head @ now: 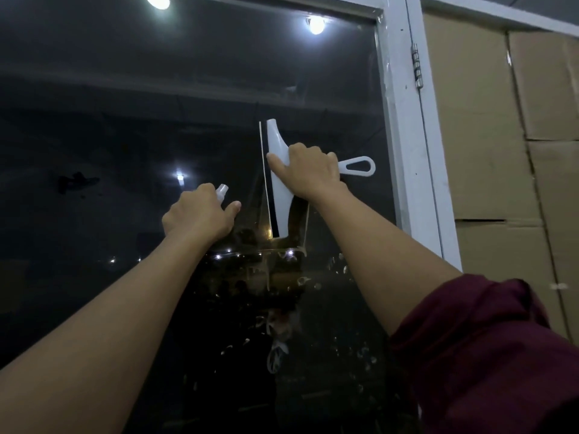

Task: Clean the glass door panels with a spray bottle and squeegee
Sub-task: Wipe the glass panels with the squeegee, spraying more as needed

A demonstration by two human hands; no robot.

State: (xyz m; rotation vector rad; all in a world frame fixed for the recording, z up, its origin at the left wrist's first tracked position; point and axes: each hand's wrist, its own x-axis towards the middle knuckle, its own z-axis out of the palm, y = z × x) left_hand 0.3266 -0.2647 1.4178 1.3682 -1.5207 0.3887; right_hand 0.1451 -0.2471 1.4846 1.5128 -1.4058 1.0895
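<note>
Against the upper right part of the glass panel, near its right edge, the squeegee stood with its blade upright on the pane and its looped handle pointing at the white door frame. The right hand gripped the handle just behind the head, fingers curled round it and the forefinger laid straight along the head.

To my eye this was a sideways stroke in progress. To do it well, the pressure would need to be even from the blade's top to its bottom, with the rubber angled slightly so that it wiped rather than skipped.

Just beside the blade's lower half, the left hand clasped a small spray bottle, only its pale nozzle showing above the fingers. I thought it best drawn clear of the blade's path.

Toward the panel's lower edge, droplets and smears clung to the glass, so each later stroke should overlap the one before. Beyond the frame stood stacked cardboard boxes.
</note>
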